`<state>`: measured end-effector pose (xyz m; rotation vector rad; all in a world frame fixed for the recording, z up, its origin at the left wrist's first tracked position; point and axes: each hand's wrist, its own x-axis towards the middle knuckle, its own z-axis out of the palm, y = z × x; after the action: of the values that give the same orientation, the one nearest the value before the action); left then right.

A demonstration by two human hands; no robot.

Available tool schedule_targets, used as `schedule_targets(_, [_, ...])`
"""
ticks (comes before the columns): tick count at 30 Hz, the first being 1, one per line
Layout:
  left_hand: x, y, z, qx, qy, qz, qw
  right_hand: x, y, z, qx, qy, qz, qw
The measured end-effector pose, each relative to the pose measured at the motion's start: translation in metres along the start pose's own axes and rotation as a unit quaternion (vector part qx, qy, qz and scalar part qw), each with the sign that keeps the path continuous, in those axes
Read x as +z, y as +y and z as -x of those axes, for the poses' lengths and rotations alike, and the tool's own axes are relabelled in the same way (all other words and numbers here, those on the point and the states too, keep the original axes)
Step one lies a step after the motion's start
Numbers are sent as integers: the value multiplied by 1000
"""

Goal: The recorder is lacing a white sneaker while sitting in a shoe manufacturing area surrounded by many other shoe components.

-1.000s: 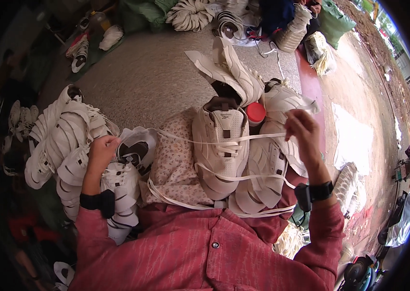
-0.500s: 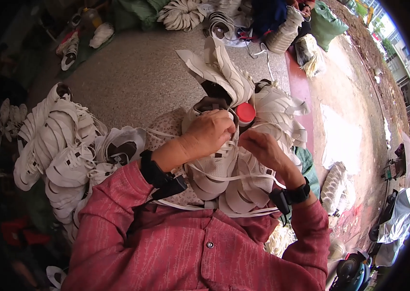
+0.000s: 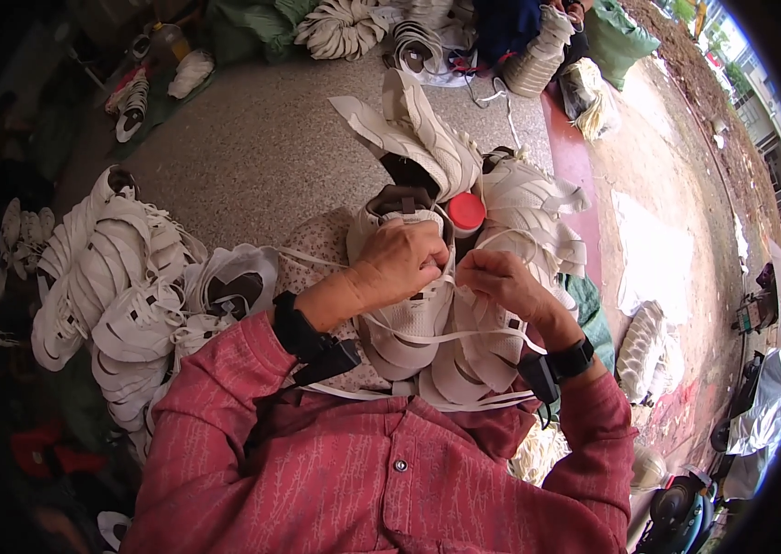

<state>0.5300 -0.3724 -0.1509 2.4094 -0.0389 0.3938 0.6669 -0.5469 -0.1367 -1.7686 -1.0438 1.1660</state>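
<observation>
On my lap lies a white shoe upper [image 3: 399, 325] with a dark lining, its toe toward me. My left hand [image 3: 403, 256] lies across its lacing opening, fingers closed on the upper's edge; the fingertips are partly hidden. Close on the right, my right hand [image 3: 506, 282] is pinched around a thin white shoelace, only partly visible. A slack stretch of white shoelace [image 3: 427, 340] crosses the toe and runs toward my right wrist. More white uppers [image 3: 483, 355] lie against the right side. Just beyond the hands stands a container with a red lid [image 3: 465, 211].
Stacked white uppers [image 3: 104, 249] stand at my left. Further uppers [image 3: 418, 125] rise beyond the red lid, with another bundle [image 3: 647, 355] on the ground at right. Green sacks [image 3: 621, 42] and a person's hand [image 3: 578, 11] are at the far side.
My left hand has come slightly down and toward me, uncovering more of the dark lining. The right hand's fingers have curled in tighter beside it. The view has shifted a little.
</observation>
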Motion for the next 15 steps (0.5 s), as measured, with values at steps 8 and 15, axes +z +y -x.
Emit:
schedule_targets(8, [2, -5, -3, 14, 16, -1, 1000, -5, -9, -12, 10, -25, 25, 999])
schedule_targets(15, [0, -2, 0, 16, 34, 14, 999, -16, -23, -17, -175, 90, 210, 958])
